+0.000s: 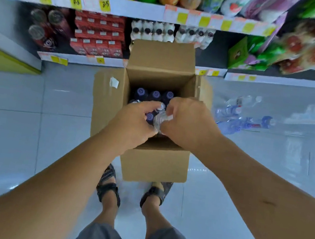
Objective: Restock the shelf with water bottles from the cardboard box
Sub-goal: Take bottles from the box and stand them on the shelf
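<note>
An open cardboard box (154,162) stands on the floor in front of my feet, its flaps spread out. Inside it stand several water bottles with purple caps (154,94). My left hand (133,124) and my right hand (188,122) meet over the box. Both grip one clear water bottle (159,122) held between them, just above the others. The bottle's lower part is hidden by my fingers. Several water bottles (242,119) lie on the floor to the right of the box. The low shelf (211,67) runs behind the box.
The low shelf holds red cartons (98,34), dark cans (43,26) and white multipacks (153,30). An upper shelf (140,8) carries coloured drink bottles. Green and red snack bags (284,56) fill the right side. A yellow unit (2,59) stands at left.
</note>
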Demonstrator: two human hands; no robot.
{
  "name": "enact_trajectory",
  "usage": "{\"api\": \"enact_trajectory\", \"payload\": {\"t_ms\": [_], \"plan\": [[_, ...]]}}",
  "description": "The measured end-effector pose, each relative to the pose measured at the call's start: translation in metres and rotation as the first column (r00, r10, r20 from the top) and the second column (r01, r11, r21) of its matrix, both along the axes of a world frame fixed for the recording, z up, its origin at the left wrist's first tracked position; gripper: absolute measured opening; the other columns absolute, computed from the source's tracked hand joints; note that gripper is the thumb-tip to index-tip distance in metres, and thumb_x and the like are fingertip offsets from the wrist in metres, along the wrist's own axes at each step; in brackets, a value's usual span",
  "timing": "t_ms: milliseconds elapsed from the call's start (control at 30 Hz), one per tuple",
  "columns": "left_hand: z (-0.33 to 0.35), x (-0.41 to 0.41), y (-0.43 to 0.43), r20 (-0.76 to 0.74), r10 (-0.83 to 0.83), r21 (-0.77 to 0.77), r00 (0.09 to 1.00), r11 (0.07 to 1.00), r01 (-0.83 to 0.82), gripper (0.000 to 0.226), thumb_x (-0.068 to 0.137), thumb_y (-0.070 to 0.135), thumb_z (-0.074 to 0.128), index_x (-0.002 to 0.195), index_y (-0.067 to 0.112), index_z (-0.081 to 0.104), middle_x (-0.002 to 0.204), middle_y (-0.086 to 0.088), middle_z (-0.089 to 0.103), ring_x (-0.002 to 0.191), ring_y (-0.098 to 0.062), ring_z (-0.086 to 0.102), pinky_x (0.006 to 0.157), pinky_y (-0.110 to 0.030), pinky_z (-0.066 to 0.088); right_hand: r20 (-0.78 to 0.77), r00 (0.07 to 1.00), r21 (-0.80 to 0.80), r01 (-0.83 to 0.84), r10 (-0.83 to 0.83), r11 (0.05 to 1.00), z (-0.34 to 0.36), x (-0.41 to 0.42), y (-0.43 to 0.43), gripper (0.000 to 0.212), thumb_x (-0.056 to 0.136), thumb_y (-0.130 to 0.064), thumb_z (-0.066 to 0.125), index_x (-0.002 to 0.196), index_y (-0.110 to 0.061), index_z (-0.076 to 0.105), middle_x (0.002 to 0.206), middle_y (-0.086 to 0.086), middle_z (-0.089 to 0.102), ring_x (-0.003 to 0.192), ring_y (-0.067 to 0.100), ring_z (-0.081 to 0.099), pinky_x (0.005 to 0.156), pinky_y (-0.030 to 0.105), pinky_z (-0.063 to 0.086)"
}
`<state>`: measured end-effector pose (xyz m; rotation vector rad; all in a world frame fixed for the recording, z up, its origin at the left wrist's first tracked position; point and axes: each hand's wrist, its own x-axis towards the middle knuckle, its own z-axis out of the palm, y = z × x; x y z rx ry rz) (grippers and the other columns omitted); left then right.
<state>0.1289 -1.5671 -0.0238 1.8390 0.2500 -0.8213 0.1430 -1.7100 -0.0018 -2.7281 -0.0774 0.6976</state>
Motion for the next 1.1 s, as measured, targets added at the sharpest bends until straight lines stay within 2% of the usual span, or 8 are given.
{"api": "enact_trajectory", "payload": {"t_ms": [133, 300, 433, 567, 667, 833, 967, 1100], "plan": [[0.108, -0.003, 0.001, 0.114, -0.074, -0.116, 0.991, 0.989, 0.087, 0.058, 0.079, 0.006, 0.074, 0.116, 0.048, 0.063, 0.103, 0.016, 0.071, 0.095, -0.013, 0.068, 0.087, -0.038, 0.057, 0.113, 0.993, 0.026, -0.046, 0.043, 0.999, 0.141, 0.005, 0.003, 0.021, 0.082, -0.032, 0.061, 0.092, -0.015, 0.069, 0.087, 0.002, 0.062, 0.088, 0.024, 0.060, 0.063, 0.028, 0.045], [0.237, -0.005, 0.016, 0.358, 0.018, -0.183, 0.934, 0.982, 0.051, 0.060, 0.077, 0.004, 0.078, 0.126, 0.030, 0.055, 0.110, 0.018, 0.069, 0.096, 0.010, 0.063, 0.081, -0.016, 0.051, 0.367, 0.929, 0.085, -0.082, 0.045, 0.993, 0.298, 0.009, 0.018, 0.034, 0.077, -0.034, 0.064, 0.091, -0.005, 0.073, 0.089, 0.013, 0.069, 0.075, 0.022, 0.060, 0.051, 0.024, 0.036], [0.328, -0.007, 0.033, 0.505, 0.053, -0.245, 0.862, 0.966, 0.084, 0.060, 0.075, 0.005, 0.081, 0.125, 0.022, 0.054, 0.112, 0.014, 0.070, 0.111, -0.007, 0.063, 0.101, -0.043, 0.049, 0.544, 0.836, 0.181, -0.042, -0.064, 0.983, 0.404, 0.001, 0.031, 0.032, 0.072, -0.026, 0.063, 0.076, 0.006, 0.061, 0.071, 0.024, 0.044, 0.062, 0.017, 0.034, 0.052, 0.029, 0.025], [0.420, -0.010, 0.060, 0.592, 0.133, -0.376, 0.795, 0.918, 0.127, 0.052, 0.072, 0.004, 0.081, 0.118, 0.020, 0.063, 0.106, 0.003, 0.074, 0.101, -0.016, 0.069, 0.087, -0.039, 0.055, 0.663, 0.718, 0.385, -0.084, -0.212, 0.919, 0.489, -0.019, 0.053, 0.036, 0.082, -0.030, 0.065, 0.081, 0.006, 0.066, 0.065, 0.019, 0.044, 0.057, 0.011, 0.033, 0.052, 0.025, 0.026], [0.483, -0.012, 0.084, 0.625, 0.123, -0.433, 0.771, 0.876, 0.212, 0.045, 0.070, 0.006, 0.079, 0.112, 0.017, 0.066, 0.093, 0.001, 0.076, 0.078, -0.015, 0.072, 0.065, -0.028, 0.056, 0.628, 0.668, 0.604, -0.094, -0.399, 0.792, 0.524, -0.041, 0.065, 0.034, 0.093, -0.047, 0.059, 0.098, -0.016, 0.071, 0.059, -0.005, 0.052, 0.052, 0.001, 0.044, 0.055, 0.023, 0.041], [0.573, -0.016, 0.117, 0.681, 0.106, -0.424, 0.724, 0.863, 0.273, 0.036, 0.070, 0.012, 0.070, 0.096, 0.036, 0.072, 0.094, 0.002, 0.077, 0.075, -0.012, 0.072, 0.060, -0.023, 0.055, 0.415, 0.800, 0.775, -0.061, -0.434, 0.629, 0.536, -0.071, 0.084, 0.044, 0.091, -0.057, 0.056, 0.129, -0.034, 0.058, 0.093, -0.011, 0.071, 0.083, 0.001, 0.067, 0.079, 0.040, 0.059], [0.625, -0.011, 0.130, 0.738, 0.126, -0.359, 0.663, 0.905, 0.228, 0.040, 0.069, 0.022, 0.073, 0.109, 0.024, 0.070, 0.095, -0.006, 0.077, 0.079, -0.025, 0.073, 0.067, -0.041, 0.058, 0.430, 0.847, 0.775, -0.170, -0.312, 0.608, 0.556, -0.077, 0.107, 0.057, 0.080, -0.047, 0.077, 0.121, -0.061, 0.040, 0.104, -0.035, 0.063, 0.094, -0.015, 0.060, 0.077, 0.012, 0.052], [0.657, -0.001, 0.131, 0.763, 0.183, -0.361, 0.620, 0.916, 0.173, 0.042, 0.066, 0.028, 0.075, 0.107, 0.024, 0.071, 0.096, -0.011, 0.076, 0.097, -0.047, 0.067, 0.079, -0.056, 0.058, 0.492, 0.792, 0.802, -0.250, -0.361, 0.543, 0.579, -0.059, 0.122, 0.066, 0.077, -0.035, 0.083, 0.123, -0.055, 0.041, 0.107, -0.029, 0.065, 0.096, -0.011, 0.063, 0.076, 0.012, 0.051]]}}
